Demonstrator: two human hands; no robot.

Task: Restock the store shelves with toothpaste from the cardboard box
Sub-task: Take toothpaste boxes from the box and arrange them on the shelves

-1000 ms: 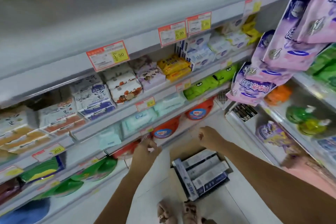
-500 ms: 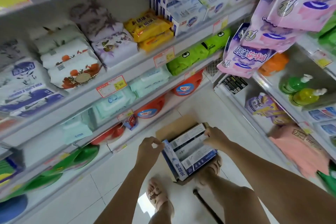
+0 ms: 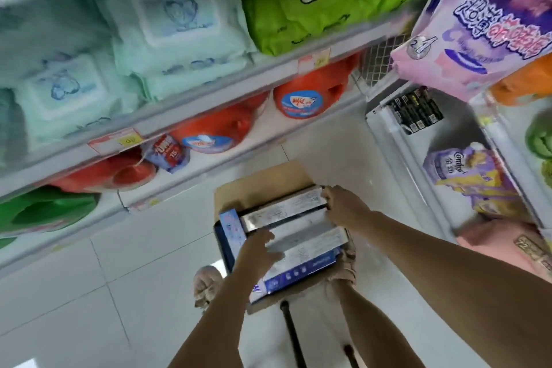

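Up and left of the cardboard box [image 3: 260,185], the shelves carry pale wet-wipe packs [image 3: 176,24] with red basins [image 3: 301,101] on the level beneath. No toothpaste shows on them from here. The box itself sits open on the tiled floor [image 3: 149,263], at the person's feet. Inside it the toothpaste cartons [image 3: 283,209] lie side by side in silver-and-blue rows and fill it to the brim.

The left hand [image 3: 257,254] lies over the near rows, its fingers [image 3: 265,237] fairly straight and resting on the tops, gripping nothing. At the box's right edge the right hand [image 3: 348,209] has its fingers [image 3: 330,196] curled round the ends of the far cartons. It looks about to lift them, though blur hides how many. Right of the box stands a second shelf unit with a purple softener pouch [image 3: 466,170].

With the box this full, I'd judge nearly all the restocking is left to do.
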